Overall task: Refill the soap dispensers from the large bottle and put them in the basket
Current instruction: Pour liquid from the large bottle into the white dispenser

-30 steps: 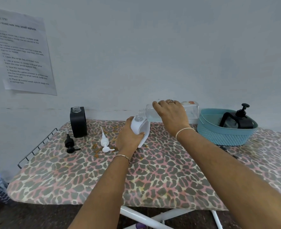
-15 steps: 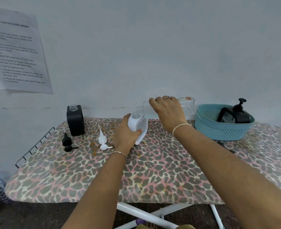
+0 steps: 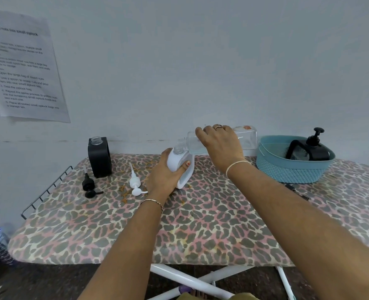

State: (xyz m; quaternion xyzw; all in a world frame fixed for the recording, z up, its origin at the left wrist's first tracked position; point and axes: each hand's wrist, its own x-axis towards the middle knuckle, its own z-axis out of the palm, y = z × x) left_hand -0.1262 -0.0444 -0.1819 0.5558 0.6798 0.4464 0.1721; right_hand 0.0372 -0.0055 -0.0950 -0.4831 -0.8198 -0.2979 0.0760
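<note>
Head view shows my left hand (image 3: 166,178) wrapped round the white dispenser (image 3: 177,164), tilted near the ironing board's (image 3: 200,224) far edge, while my right hand (image 3: 220,141) grips the large bottle (image 3: 247,137), laid almost flat with its mouth at the open neck. I judge a small misalignment would spill soap onto the cover, and the opaque body hides any overfill.

Home room: leopard-print ironing board (image 3: 200,224)

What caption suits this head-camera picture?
Right hand tilts the clear bottle over the white dispenser held by the left hand.
</note>
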